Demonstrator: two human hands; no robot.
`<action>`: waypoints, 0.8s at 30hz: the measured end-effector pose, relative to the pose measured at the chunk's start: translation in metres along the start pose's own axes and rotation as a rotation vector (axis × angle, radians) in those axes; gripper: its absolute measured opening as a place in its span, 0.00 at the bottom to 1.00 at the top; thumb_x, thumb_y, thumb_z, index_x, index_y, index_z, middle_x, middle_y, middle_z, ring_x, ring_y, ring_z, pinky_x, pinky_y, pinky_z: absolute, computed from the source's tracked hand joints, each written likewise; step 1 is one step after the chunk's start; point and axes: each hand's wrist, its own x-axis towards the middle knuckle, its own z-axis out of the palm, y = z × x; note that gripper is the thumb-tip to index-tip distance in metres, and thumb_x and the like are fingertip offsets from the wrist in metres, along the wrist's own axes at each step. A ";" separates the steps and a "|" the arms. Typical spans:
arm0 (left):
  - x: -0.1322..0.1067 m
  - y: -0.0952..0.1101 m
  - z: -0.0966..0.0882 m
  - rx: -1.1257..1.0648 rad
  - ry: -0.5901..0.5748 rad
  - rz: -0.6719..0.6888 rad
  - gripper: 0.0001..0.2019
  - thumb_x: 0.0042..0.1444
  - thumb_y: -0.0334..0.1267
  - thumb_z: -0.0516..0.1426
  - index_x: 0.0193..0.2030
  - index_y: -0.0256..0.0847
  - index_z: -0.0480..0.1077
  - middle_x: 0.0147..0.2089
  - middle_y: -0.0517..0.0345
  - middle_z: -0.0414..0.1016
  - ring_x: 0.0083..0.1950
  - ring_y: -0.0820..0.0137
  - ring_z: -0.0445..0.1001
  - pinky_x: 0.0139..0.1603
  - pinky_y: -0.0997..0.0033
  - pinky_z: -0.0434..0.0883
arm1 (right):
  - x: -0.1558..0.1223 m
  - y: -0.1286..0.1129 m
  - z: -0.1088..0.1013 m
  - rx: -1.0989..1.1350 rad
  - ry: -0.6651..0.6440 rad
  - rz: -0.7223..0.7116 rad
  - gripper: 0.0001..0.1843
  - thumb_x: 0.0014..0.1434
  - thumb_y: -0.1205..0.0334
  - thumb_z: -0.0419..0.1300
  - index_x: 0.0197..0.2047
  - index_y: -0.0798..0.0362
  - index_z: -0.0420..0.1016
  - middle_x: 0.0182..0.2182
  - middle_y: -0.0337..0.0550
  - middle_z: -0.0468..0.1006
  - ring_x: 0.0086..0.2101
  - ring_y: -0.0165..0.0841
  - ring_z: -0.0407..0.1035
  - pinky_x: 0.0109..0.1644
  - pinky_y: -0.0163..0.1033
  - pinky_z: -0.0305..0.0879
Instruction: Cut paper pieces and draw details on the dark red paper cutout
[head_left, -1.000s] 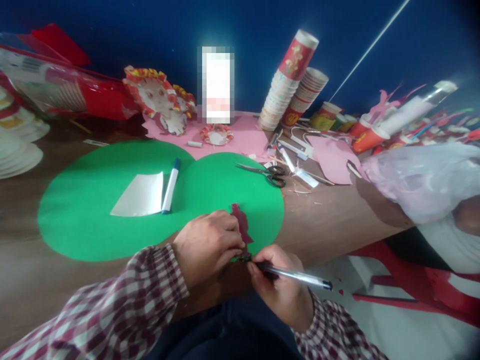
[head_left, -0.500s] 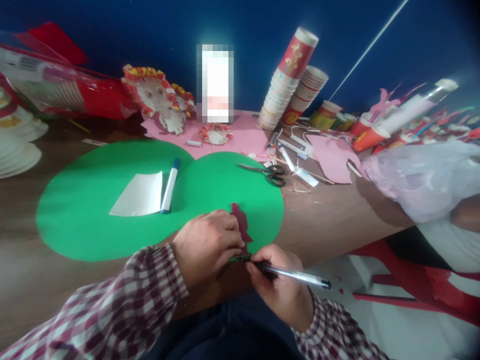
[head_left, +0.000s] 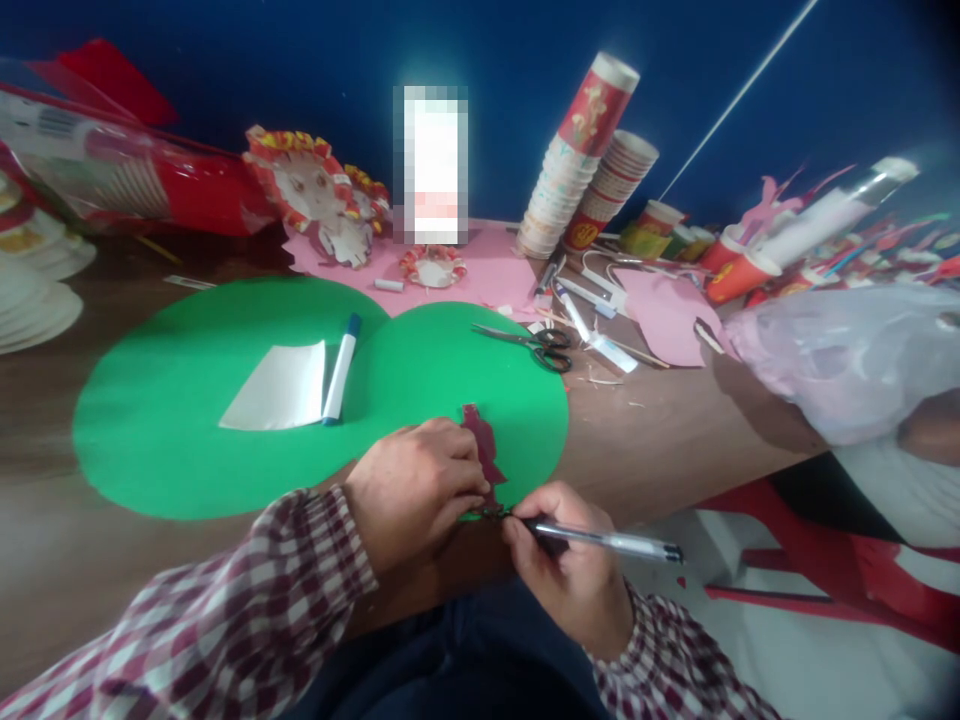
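Note:
My left hand (head_left: 414, 490) is closed on a small dark red paper cutout (head_left: 483, 448) and holds it down at the near edge of the right green paper circle (head_left: 457, 375). My right hand (head_left: 571, 560) grips a silver pen (head_left: 607, 541), its tip touching the lower end of the cutout. On the left green circle (head_left: 195, 400) lie a white paper slip (head_left: 277, 388) and a blue-capped marker (head_left: 340, 368).
Black-handled scissors (head_left: 532, 345) lie on the right circle's far edge. Behind are stacked paper cups (head_left: 577, 170), pink paper sheets (head_left: 487, 270), paper-plate crafts (head_left: 315, 195), stacked white plates (head_left: 30, 300) at left, a plastic bag (head_left: 847, 355) and red chairs (head_left: 840, 560) at right.
My right hand has shifted slightly right and the pen now lies flatter. My left hand and the cutout have stayed where they were.

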 end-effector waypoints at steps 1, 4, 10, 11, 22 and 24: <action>0.000 0.000 0.000 0.002 0.003 0.000 0.09 0.58 0.38 0.53 0.36 0.46 0.75 0.36 0.57 0.72 0.41 0.68 0.67 0.42 0.66 0.66 | 0.000 0.001 0.000 0.003 -0.007 0.006 0.05 0.57 0.62 0.58 0.31 0.53 0.68 0.21 0.35 0.70 0.22 0.28 0.66 0.28 0.32 0.58; 0.000 0.000 0.000 0.004 0.001 0.002 0.09 0.58 0.38 0.53 0.35 0.46 0.75 0.36 0.57 0.72 0.41 0.68 0.67 0.41 0.67 0.66 | 0.000 0.002 0.001 -0.011 -0.029 -0.004 0.05 0.57 0.62 0.58 0.31 0.53 0.68 0.21 0.35 0.70 0.22 0.28 0.65 0.27 0.32 0.57; 0.000 0.000 0.000 0.006 -0.008 0.007 0.08 0.58 0.38 0.53 0.36 0.46 0.75 0.36 0.57 0.72 0.41 0.68 0.67 0.42 0.66 0.67 | 0.001 -0.001 0.002 -0.037 -0.023 -0.029 0.06 0.58 0.62 0.58 0.30 0.53 0.67 0.20 0.35 0.70 0.22 0.27 0.65 0.27 0.32 0.55; 0.000 0.000 0.000 0.006 -0.006 0.008 0.09 0.58 0.38 0.53 0.36 0.46 0.75 0.36 0.57 0.72 0.41 0.68 0.67 0.42 0.66 0.67 | 0.002 -0.001 0.002 -0.041 -0.020 -0.032 0.06 0.58 0.62 0.58 0.29 0.53 0.68 0.20 0.35 0.70 0.22 0.27 0.65 0.27 0.32 0.55; 0.000 -0.001 0.000 0.006 -0.003 0.004 0.09 0.58 0.39 0.53 0.35 0.46 0.75 0.36 0.58 0.72 0.41 0.68 0.67 0.42 0.66 0.67 | 0.002 -0.002 0.004 -0.044 -0.015 -0.029 0.06 0.58 0.61 0.58 0.31 0.53 0.69 0.21 0.36 0.72 0.23 0.28 0.67 0.28 0.32 0.57; 0.000 -0.001 0.000 0.002 -0.004 0.004 0.09 0.58 0.38 0.53 0.35 0.46 0.75 0.36 0.58 0.72 0.41 0.68 0.67 0.42 0.65 0.67 | 0.002 -0.002 0.004 -0.044 -0.020 -0.033 0.06 0.58 0.61 0.58 0.31 0.53 0.69 0.21 0.36 0.72 0.23 0.29 0.68 0.28 0.33 0.57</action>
